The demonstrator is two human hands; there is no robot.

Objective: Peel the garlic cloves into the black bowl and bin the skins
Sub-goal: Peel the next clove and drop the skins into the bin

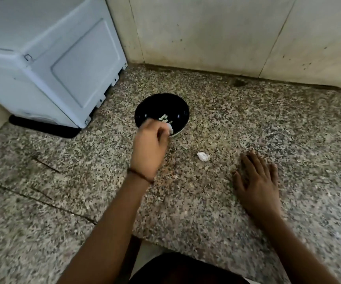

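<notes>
Far left of my left grip, a pale boxy appliance [48, 58] sits on the speckled stone worktop [268, 119], a panelled side toward me, well apart from the work. Left grip [149, 144]: fingers curled, pinching a small whitish piece [170, 128] at the fingertips. There is motion blur there, so I cannot tell peeled clove from skin. A thin band [140, 174] rings that wrist. The grip hangs over the near rim of the black bowl [155, 104], which lies just beyond the fingertips and slightly to their right. A few peeled garlic cloves [164, 118] lie on its floor, just past the pinched piece. Right of the left grip and nearer to me than the bowl, one crumpled white scrap [203, 156] lies alone on the stone between the two grips, closer to the right one's fingertips. It looks like skin, though it may be an unpeeled clove. Right grip [257, 181]: released, palm down, fingers spread flat on the worktop, holding nothing. No bin in view. Risks, my reading: if the pinched piece is skin, letting go here drops it among the clean cloves, because the release point is right over the rim. A knuckle on that near rim could tip or skid the bowl on smooth stone, since the right grip is not steadying it. The loose scrap is light; a forearm sweep or a draught could send it off the worktop edge. Writing: none legible on appliance, bowl or wall [227, 33].
</notes>
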